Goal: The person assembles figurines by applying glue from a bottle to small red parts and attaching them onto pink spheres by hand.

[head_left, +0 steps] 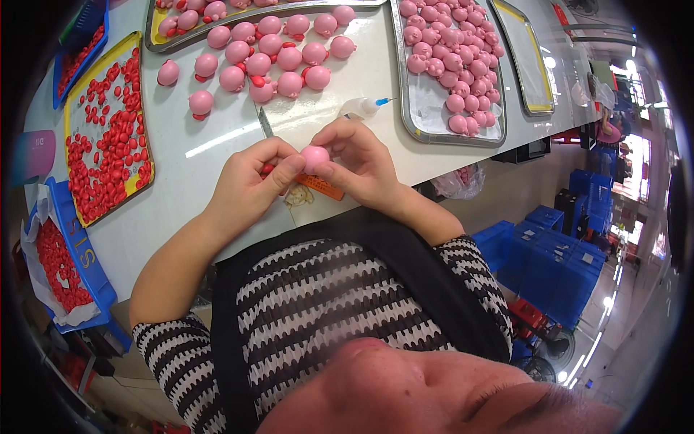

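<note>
Hands: 2, both at the near part of the white counter [163,253]. Left hand [249,173] and right hand [365,163] share one pink ball [315,157]; fingers of each pinch it from its own side, thumbs on the near side. One small red piece [267,168] shows at the curled fingers of the left hand; exact grip on it hidden.

Just below the held ball: 1 orange card [327,189] and 1 small tan item [298,194], both partly covered, kind unclear.

Beyond the hands, slightly right: 1 white bottle [359,108], lying down, blue tip and thin needle pointing right.

Far middle of counter: loose pink balls [237,52], count about 19, several red pieces among them or touching them.

Trays, 4 in view:
– left tray [150,171], yellow inside, red pieces too many to count;
– far tray [170,45], cut by the picture edge, several pink balls in it;
– right tray [455,140], white paper under a heap of pink balls, dozens, overlapping, no exact count;
– far-right tray [531,65], yellow inner edge.

Blue bins at left, 2: far bin [105,30] and near bin [72,217], each with red pieces, uncountable.

Right, beyond the counter edge: 1 clear plastic bag [463,182]; several blue crates [553,267] near the floor.
</note>
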A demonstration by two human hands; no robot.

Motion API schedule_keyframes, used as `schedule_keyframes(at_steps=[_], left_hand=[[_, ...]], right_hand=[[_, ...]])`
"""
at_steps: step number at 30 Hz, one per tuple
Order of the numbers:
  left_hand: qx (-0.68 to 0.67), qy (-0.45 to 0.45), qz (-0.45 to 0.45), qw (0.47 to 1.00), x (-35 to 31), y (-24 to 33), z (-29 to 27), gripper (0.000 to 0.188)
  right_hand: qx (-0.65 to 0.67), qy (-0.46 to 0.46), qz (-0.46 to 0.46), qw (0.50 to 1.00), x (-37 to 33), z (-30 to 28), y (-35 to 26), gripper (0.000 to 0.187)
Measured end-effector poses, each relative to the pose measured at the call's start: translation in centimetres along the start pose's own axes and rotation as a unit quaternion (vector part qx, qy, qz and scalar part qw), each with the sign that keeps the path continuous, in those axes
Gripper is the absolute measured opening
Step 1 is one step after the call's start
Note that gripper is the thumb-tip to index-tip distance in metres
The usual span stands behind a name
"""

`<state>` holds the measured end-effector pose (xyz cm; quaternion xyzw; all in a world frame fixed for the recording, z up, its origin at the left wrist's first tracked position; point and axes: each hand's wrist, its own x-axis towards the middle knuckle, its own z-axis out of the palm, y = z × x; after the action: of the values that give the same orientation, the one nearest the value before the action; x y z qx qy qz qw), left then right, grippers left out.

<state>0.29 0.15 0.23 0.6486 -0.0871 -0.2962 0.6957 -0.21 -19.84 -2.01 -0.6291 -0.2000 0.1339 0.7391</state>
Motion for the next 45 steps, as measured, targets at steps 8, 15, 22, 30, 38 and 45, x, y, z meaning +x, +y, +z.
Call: schedule_keyframes(at_steps=[8,15,22,30,38,45], left_hand=[[0.015,0.005,0.001,1.0,-0.02,-0.2,-0.08,0.029],[0.026,0.01,0.007,1.0,-0.14,-0.28,-0.19,0.029],[0.018,0.009,0.009,1.0,-0.14,-0.2,-0.19,0.028],[0.007,0.011,-0.002,1.0,-0.05,-0.18,-0.12,0.026],[0.017,-0.003,-0.005,1.0,-0.07,-0.2,-0.27,0.026],[0.02,0.0,0.0,1.0,-0.09,-0.27,-0.35,0.027]], right_hand=[[0.008,0.003,-0.007,1.0,0.01,0.17,-0.25,0.029],[0.004,-0.002,-0.002,1.0,-0.05,0.19,-0.3,0.028],[0.003,-0.01,-0.001,1.0,-0.06,0.09,0.03,0.03],[0.0,-0.006,-0.016,1.0,-0.07,0.0,0.34,0.032],[-0.033,-0.017,-0.019,0.999,-0.03,-0.08,0.32,0.03],[-0.005,-0.014,0.006,1.0,-0.03,0.03,0.24,0.03]])
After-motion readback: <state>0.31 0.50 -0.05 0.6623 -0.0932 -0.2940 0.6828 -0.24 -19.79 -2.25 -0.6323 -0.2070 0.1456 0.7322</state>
